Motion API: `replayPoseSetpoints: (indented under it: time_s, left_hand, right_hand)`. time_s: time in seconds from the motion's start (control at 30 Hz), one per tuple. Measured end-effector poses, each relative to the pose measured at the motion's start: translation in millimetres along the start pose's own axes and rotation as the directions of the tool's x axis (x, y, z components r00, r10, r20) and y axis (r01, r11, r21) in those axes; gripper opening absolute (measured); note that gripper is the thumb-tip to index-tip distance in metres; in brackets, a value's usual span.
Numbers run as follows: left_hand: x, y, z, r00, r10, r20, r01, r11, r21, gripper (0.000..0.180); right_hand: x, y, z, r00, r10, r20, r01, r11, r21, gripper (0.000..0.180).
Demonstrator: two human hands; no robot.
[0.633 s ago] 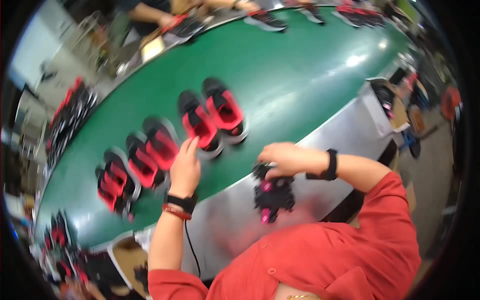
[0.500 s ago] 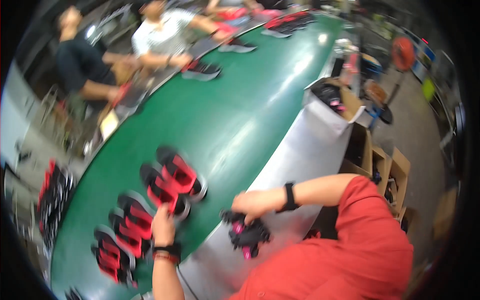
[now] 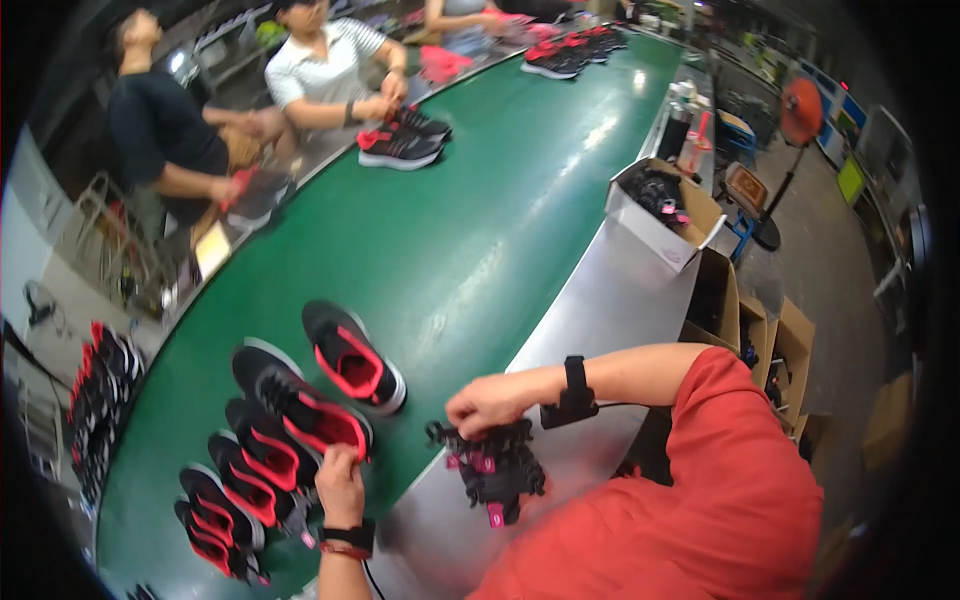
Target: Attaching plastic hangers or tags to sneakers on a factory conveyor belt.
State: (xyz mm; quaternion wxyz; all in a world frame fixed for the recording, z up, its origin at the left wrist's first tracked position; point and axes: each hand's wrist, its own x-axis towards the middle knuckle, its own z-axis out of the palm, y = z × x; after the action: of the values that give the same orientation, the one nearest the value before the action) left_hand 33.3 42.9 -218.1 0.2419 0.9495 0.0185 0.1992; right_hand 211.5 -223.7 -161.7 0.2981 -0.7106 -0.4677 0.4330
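My left hand is closed on the heel of a black sneaker with a red lining, its toe pointing away from me on the green surface. Another such sneaker lies just right of it, apart from my hand. To the left, more black-and-red sneakers stand in a row, a pink tag near one heel. My right hand has its fingers curled down onto a pile of black plastic pieces, seemingly shoe hangers, with pink tags. Its fingertips are partly hidden.
A metal ledge runs along the green table. On it stands a white box of black pieces. Cardboard boxes stand at right. Across the table, people handle sneakers. A shoe rack is far left.
The sneaker under my left hand has shifted left, away from the one beside it, and my hand has moved slightly nearer me. My right hand has moved slightly left over the black pieces.
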Motion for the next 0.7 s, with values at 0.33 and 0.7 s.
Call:
replayPoseSetpoints:
  time_s: [0.33, 0.7]
  left_hand:
    - [-9.3, -16.7, -12.0, 0.996, -0.07, -0.054, 0.067, 0.997, -0.04, 0.015]
    - [-21.9, -17.6, -16.8, 0.991, -0.097, -0.092, 0.096, 0.995, -0.022, 0.018]
  right_hand:
    - [82.1, -59.2, 45.4, 0.982, 0.181, 0.063, -0.19, 0.883, 0.428, 0.04]
    - [92.4, -56.9, 78.0, 0.984, 0.173, 0.05, -0.17, 0.801, 0.574, 0.041]
